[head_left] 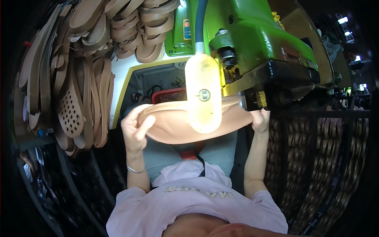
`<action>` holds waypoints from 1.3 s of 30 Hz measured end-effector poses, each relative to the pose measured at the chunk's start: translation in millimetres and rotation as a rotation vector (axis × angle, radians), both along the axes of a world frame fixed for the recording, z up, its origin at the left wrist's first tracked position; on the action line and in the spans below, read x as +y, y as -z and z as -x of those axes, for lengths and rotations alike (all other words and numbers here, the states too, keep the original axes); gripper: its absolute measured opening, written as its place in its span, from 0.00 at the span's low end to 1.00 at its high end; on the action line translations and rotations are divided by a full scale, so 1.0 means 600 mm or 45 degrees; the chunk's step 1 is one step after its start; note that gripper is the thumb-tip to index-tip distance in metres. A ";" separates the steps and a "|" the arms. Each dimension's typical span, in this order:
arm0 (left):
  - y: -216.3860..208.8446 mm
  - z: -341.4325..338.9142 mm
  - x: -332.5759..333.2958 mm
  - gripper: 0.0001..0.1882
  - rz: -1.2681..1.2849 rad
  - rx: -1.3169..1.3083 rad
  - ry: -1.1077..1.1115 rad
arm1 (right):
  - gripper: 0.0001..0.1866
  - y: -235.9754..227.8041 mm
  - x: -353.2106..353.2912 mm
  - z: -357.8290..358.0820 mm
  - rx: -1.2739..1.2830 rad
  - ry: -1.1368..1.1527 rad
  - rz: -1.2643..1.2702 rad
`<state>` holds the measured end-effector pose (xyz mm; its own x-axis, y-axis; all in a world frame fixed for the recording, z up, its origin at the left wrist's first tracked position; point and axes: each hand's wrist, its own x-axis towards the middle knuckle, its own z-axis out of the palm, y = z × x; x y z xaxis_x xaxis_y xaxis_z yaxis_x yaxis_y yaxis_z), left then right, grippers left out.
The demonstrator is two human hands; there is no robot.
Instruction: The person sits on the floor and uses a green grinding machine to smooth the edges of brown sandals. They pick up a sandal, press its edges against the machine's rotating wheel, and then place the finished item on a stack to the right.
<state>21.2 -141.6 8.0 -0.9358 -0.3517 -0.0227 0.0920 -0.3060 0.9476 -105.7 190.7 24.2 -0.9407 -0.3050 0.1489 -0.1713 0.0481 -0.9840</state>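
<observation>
Stretched between my two hands is a long tan foam shoe (pixel 166 122), its smooth side toward me. My left hand (pixel 136 128) grips its left end, with the thumb along the near side. At the other end my right hand (pixel 260 119) is closed on the shoe, just below the dark head of a green machine (pixel 258 29); some of its fingers are hidden there. A glowing lamp (pixel 204 79) on a flexible neck hangs in front of the shoe and covers its middle. The shoe's right part reaches under the machine head, so any contact there cannot be made out.
Tan shoes, some with holes, are piled on the left (pixel 89 98), and stacked tan straps or uppers (pixel 144 23) lie at the back. A yellow-edged opening in the white table holds a red basket (pixel 167 95). Racks with rows of brown pieces (pixel 300 158) stand at the right.
</observation>
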 end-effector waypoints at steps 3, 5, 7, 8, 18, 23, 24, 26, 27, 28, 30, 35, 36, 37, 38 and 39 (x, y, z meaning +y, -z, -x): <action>0.000 -0.023 -0.041 0.17 0.080 -0.043 -0.112 | 0.20 -0.007 -0.057 -0.030 -0.055 -0.088 0.202; -0.004 -0.038 -0.056 0.18 0.081 -0.076 -0.177 | 0.19 -0.012 -0.087 -0.041 -0.037 -0.103 0.249; 0.000 -0.061 -0.069 0.19 0.060 -0.128 -0.217 | 0.20 -0.005 -0.105 -0.045 -0.016 -0.108 0.218; 0.003 -0.074 -0.074 0.18 0.052 -0.137 -0.227 | 0.20 -0.001 -0.106 -0.044 0.010 -0.116 0.103; 0.056 -0.212 -0.009 0.12 -0.032 -0.491 0.259 | 0.10 -0.021 -0.160 -0.057 -0.036 -0.024 0.005; 0.020 -0.148 0.034 0.11 0.555 -0.469 0.116 | 0.19 -0.004 -0.077 -0.054 -0.019 -0.075 0.001; 0.002 -0.116 0.041 0.11 0.632 -0.411 0.074 | 0.17 0.001 -0.054 -0.051 0.034 -0.046 -0.008; -0.022 -0.064 0.052 0.13 0.734 -0.191 0.058 | 0.16 0.007 -0.019 -0.043 0.060 0.114 -0.053; -0.034 -0.042 0.062 0.13 0.755 -0.093 0.042 | 0.16 0.012 -0.005 -0.037 0.083 0.191 -0.046; -0.040 -0.023 0.069 0.14 0.743 -0.043 0.031 | 0.16 0.007 0.002 -0.032 0.074 0.223 -0.011; -0.048 0.010 0.078 0.13 0.747 0.022 0.060 | 0.16 -0.002 0.013 -0.022 0.057 0.294 0.063; -0.068 0.062 0.061 0.12 0.298 0.062 0.149 | 0.13 -0.007 0.017 -0.012 -0.079 0.265 0.168; -0.063 0.061 0.047 0.13 0.329 0.043 0.137 | 0.13 -0.003 0.011 -0.016 -0.092 0.244 0.189; -0.057 0.061 0.035 0.14 0.360 0.020 0.133 | 0.13 0.000 0.005 -0.021 -0.107 0.230 0.209; -0.056 0.061 0.021 0.14 0.390 -0.004 0.121 | 0.13 0.000 -0.003 -0.025 -0.114 0.212 0.204; -0.054 0.058 0.005 0.15 0.421 -0.036 0.109 | 0.12 -0.002 -0.018 -0.032 -0.139 0.179 0.251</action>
<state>-13.6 -138.9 40.2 -0.9629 -0.2645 0.0533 0.0518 0.0126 0.9986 -86.5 180.0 25.6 -0.9855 -0.1449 0.0878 -0.0689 -0.1306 -0.9890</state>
